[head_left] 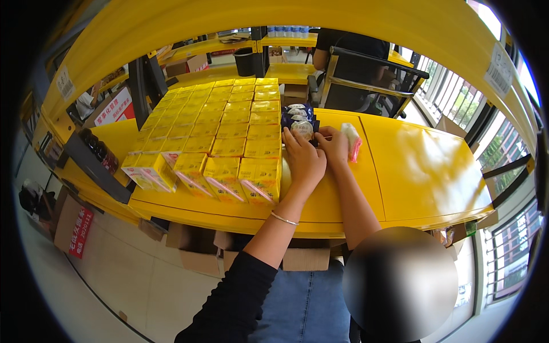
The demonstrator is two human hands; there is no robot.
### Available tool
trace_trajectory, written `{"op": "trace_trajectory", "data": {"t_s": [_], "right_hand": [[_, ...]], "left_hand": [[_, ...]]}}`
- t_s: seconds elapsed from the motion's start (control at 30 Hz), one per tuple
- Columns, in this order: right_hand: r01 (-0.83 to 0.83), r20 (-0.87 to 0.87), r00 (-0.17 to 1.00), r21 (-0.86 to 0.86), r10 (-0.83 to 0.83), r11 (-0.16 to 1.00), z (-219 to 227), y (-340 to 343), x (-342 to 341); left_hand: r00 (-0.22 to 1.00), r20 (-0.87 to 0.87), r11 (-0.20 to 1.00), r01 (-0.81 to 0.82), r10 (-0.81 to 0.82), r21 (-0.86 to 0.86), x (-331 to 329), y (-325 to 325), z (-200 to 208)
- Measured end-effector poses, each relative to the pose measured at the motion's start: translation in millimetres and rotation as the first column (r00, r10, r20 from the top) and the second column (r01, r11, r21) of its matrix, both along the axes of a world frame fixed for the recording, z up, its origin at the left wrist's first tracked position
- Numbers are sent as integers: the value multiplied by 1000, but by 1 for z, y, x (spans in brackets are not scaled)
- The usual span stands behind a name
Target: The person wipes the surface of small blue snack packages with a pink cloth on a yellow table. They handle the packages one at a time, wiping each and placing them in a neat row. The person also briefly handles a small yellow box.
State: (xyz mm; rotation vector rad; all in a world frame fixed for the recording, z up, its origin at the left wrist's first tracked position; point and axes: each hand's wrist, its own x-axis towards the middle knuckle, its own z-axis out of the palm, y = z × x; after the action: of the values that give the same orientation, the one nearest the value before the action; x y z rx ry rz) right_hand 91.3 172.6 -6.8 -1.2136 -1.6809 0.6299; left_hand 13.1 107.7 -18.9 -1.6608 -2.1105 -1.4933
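Toward the far edge of the yellow shelf (426, 171), right of its middle, a short row of dark blue packets (297, 111) lay close beside a block of yellow cartons. The nearest packet (302, 130), with a pale round patch on its face, lay at the near end of that row, between the two hands. The left hand (305, 158) had its fingers at the packet's left and near side; the right hand (335, 145) met it from the right, its fingers bent. Whether either grip was closed on the packet I could not tell (the hands hid much of it).

The yellow cartons (231, 129) stood in tight rows from near the far edge almost to the near edge, the front left ones turned askew. Just right of the right hand lay a white and pink packet (351, 142). A thin bracelet (284, 218) circled the left wrist.

At the left end, past a black upright (97, 164), lay dark bottles (100, 152). Open cardboard boxes (200, 262) showed below the near edge. Beyond the far edge, a person in black (355, 43) sat in a chair (372, 77).
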Motion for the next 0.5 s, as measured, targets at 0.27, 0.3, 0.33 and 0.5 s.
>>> {"op": "trace_trajectory", "data": {"t_s": [0.27,0.3,0.33,0.5], "right_hand": [[11,-31,999,11,-10,1000,0,-2,-4],[8,-33,999,27,-8,1000,1,-2,-4],[7,-36,999,42,-5,999,0,-1,-4],[4,-7,1000,59,-4,998,-2,-1,-6]], "left_hand": [[1000,12,997,14,-13,-74,3,-4,1],[1000,9,996,17,-16,-88,3,-5,1],[999,10,994,31,-31,-107,3,-5,1],[998,0,987,58,-59,-147,0,-8,3]]}}
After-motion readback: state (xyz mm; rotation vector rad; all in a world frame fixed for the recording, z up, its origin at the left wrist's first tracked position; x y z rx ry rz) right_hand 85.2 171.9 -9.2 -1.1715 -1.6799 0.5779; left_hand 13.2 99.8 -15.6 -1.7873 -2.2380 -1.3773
